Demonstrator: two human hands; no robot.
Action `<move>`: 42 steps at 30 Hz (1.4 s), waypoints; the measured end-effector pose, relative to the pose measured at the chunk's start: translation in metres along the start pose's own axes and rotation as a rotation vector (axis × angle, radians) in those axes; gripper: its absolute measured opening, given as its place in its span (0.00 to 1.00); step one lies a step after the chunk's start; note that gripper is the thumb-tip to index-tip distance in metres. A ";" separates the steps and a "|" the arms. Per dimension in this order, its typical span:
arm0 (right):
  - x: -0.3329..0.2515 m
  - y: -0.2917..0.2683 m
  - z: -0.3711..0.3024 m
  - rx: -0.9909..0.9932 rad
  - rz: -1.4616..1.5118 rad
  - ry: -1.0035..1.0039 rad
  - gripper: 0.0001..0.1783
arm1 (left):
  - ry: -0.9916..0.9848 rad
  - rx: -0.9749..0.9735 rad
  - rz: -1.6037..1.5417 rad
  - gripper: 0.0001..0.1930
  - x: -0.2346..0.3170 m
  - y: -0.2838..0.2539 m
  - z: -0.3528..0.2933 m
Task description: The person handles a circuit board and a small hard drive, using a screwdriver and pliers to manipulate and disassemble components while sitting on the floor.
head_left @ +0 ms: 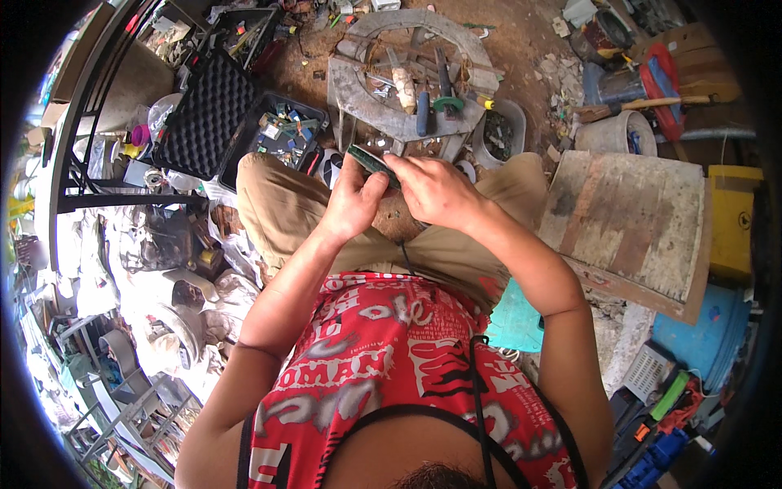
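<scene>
At the left, we are seeing a black case (204,114) lying open, with small boards (285,129) filling its tray toward the right edge. Next, the left hand (355,194) is clamping a green board (373,165), its thumb pressing on the near side and its fingers curling round the far left end. The board is lying between our hands, above the lap and just short of the stand's near edge as we are looking down; its long axis is slanting from far left to near right. Neither hand is lying nearer: both are touching it. The right hand (432,187) is meeting it from the right, fingers bunching together at its upper edge, though we cannot tell whether they are pinching or merely resting. Beyond, a blue-handled tool (423,114) is lying across the near edge of the stand (350,90), and a tub (522,126) is standing by its right corner.
</scene>
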State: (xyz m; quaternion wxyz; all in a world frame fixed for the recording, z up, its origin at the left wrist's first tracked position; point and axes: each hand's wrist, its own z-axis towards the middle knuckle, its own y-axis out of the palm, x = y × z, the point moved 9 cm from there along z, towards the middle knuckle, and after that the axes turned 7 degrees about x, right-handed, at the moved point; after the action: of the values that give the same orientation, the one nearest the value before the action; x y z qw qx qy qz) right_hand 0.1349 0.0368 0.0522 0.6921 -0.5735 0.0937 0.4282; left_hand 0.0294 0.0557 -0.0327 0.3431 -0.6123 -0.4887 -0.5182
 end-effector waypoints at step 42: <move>-0.004 -0.045 -0.016 0.396 -0.389 -0.104 0.16 | 0.125 -0.004 -0.152 0.15 0.050 0.039 0.002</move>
State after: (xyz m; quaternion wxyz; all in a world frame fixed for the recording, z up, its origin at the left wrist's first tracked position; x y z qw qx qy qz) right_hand 0.1695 0.0221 0.0822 0.8637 -0.4114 0.0283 0.2896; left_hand 0.0661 0.0590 0.0187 0.3312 -0.5409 -0.5103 -0.5808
